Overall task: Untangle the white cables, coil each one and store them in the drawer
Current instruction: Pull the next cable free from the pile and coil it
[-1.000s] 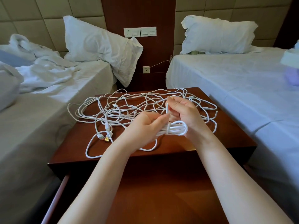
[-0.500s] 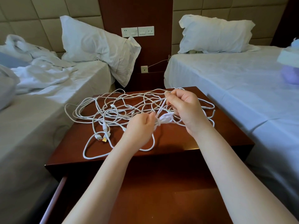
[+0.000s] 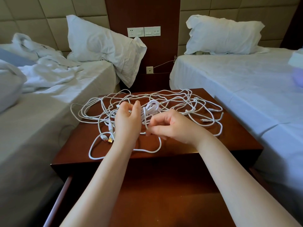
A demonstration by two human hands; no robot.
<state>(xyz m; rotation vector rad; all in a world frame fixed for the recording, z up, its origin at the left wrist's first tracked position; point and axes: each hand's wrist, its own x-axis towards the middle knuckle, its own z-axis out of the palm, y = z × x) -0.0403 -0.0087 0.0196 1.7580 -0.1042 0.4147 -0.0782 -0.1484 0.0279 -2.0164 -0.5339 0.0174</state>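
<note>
1. Looking down in the head view, I see the white cables (image 3: 185, 102) as one loose tangle over the far half of the counter (image 3: 229, 138). A small coil (image 3: 151, 106) sits at its middle, just beyond the two hands.
2. The right hand (image 3: 173, 126) pinches one strand between thumb and forefinger, just on the near side of the coil. Its other fingers are curled in.
3. The left hand (image 3: 127, 122) stands just left of the coil with loosely curved fingers. Its palm faces away, so I cannot tell if it holds a strand.
4. Two plugs (image 3: 107, 138) lie at the near left of the tangle, just beside the left wrist.
5. The drawer (image 3: 65, 185) is pulled open below the near edge of the counter.
6. Risk, in my judgement: many strands cross the pinched one, so a hard pull could tighten them into a knot.
7. Second risk: no finger visibly grips the small coil, so it may spring open. The long loop near the counter edge may also be dragged off.
</note>
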